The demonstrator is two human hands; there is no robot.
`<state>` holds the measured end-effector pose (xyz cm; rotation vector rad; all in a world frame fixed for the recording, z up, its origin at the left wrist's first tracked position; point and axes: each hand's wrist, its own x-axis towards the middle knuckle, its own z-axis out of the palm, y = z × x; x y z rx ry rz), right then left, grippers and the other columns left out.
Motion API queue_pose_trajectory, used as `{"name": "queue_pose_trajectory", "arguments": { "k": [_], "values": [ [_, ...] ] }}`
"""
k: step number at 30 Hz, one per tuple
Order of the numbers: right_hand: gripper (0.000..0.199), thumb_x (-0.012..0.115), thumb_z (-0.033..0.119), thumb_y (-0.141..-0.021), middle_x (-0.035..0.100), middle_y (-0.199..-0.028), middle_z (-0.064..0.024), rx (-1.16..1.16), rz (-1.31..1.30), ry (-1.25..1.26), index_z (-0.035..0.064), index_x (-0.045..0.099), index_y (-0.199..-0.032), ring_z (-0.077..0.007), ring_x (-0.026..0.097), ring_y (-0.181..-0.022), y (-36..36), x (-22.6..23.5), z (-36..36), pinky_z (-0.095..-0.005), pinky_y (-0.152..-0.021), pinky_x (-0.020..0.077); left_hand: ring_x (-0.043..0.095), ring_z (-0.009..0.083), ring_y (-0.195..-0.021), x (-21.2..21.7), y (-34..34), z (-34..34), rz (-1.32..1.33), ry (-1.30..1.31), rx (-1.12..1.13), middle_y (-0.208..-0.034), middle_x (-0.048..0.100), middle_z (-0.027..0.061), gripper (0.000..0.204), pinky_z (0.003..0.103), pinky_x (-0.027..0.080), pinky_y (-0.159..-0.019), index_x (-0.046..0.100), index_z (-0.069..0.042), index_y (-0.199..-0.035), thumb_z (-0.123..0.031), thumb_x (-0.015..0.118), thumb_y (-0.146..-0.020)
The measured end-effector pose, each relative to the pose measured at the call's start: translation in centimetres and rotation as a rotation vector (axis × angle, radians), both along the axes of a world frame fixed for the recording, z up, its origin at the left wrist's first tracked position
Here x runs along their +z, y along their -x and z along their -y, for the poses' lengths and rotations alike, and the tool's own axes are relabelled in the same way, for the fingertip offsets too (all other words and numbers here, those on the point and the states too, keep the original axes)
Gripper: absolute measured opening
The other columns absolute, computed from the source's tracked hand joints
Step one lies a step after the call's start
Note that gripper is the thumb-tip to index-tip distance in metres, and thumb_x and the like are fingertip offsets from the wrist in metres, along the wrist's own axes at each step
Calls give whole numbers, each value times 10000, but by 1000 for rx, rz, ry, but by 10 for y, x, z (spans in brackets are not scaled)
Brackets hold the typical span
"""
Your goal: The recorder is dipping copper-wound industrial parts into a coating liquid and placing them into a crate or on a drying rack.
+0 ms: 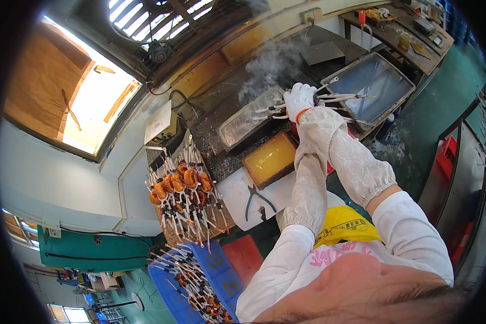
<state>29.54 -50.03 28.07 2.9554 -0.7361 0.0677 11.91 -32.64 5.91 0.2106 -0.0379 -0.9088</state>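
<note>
My right hand (299, 101), in a white glove with an orange cuff, is closed around a bundle of white-sleeved wire leads (340, 98). Lead ends stick out on both sides of the fist; those on the left reach over a long metal trough (248, 119) with a silvery surface. Smoke rises beside the glove. Whatever the leads join to is hidden in the grip. My left forearm (308, 194) passes under the right one, which hides my left hand and its fingers. Just below the trough sits a rectangular pan of yellow liquid (270, 159).
Copper-wound ring coils (183, 183) with white leads are piled at left; more fill a blue crate (173, 275) below. Pliers (254, 202) lie on a white sheet. A grey-blue tray (370, 86) stands to the right, a control box (164, 127) behind the coils.
</note>
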Motion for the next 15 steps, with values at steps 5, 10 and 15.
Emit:
{"name": "queue_pose_trajectory", "arguments": {
  "k": [5,10,15],
  "values": [
    [472,740,303,-787,528,-1227,-157,5,30,13,190,637,-1234,-363,515,-1136,-2,-4,-1,-547,-915,376,598,270,-1168,3,-6,11,-2,-14,-9,-1285,615,79,488,451,495,-999,531,-158,-1338,-492,394,-1010],
    [467,747,313,-781,528,-1220,-159,4,40,1,182,647,-1218,-373,510,-1138,-3,-3,1,-555,-921,376,600,270,-1166,5,-5,16,-9,-29,-5,-1282,617,79,489,451,497,-997,533,-158,-1336,-495,395,-1009],
    [314,590,260,-922,537,-1273,-145,17,-24,-33,183,667,-1216,-382,524,-1168,-2,5,-3,-624,-977,358,602,271,-1164,2,-3,6,-19,-44,5,-1280,619,78,490,452,499,-995,536,-159,-1334,-497,397,-1007]
  ]
}}
